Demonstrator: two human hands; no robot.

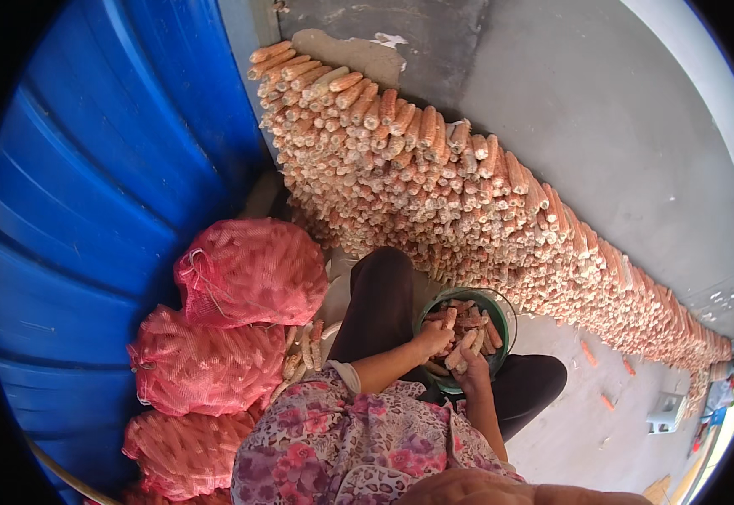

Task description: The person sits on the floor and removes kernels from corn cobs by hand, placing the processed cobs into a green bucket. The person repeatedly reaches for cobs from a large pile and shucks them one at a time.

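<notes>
A green bucket (507, 319) with a wire handle stands between my knees, holding many bare corn cobs (492, 334). Over its near left side, my left hand (433, 338) grips a corn cob (450, 317) whose pale end points up. My right hand (474, 374) is beside it at the near rim, closed around some cobs (462, 352). How many cobs each hand holds is hidden by the fingers. Both hands are inside or just above the bucket's opening, close together.
Stacked corn cobs (417, 183) form a long wall against the grey wall (581, 113). Red mesh sacks (253, 271) of cobs lie left, beside blue corrugated sheeting (89, 164). Loose cobs (307, 346) lie near them. A plastic stool (666, 411) and scattered cobs (588, 353) are right.
</notes>
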